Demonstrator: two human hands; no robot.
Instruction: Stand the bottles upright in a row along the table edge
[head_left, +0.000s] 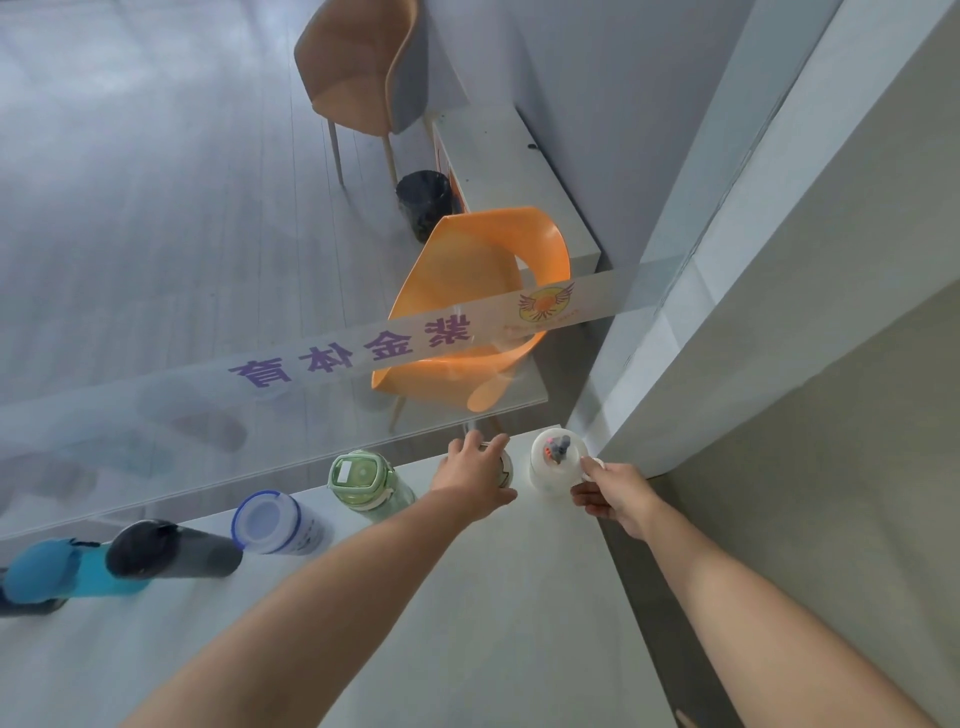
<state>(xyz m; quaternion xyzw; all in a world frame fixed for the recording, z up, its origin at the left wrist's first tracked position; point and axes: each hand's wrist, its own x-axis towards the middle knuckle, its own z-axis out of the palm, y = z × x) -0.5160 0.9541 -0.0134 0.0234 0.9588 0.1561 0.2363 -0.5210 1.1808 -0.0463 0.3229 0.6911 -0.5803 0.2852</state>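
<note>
Several bottles stand upright in a row along the far edge of the white table (467, 597), against a glass wall. From the left: a blue bottle (57, 569), a black and grey bottle (166, 551), a clear bottle with a blue-rimmed lid (272, 522), a green-lidded bottle (366, 480). My left hand (475, 480) covers the top of a pale bottle (505, 467), mostly hidden beneath it. My right hand (613, 493) grips the side handle of a white bottle (553, 462) with small figures on its lid, at the row's right end.
Behind the glass wall (208, 312) with purple lettering stand an orange chair (467, 312), a tan chair (358, 67) and a black bin (423, 200). A white wall corner (727, 312) rises just right of the last bottle. The table's right edge (623, 571) runs below my right arm.
</note>
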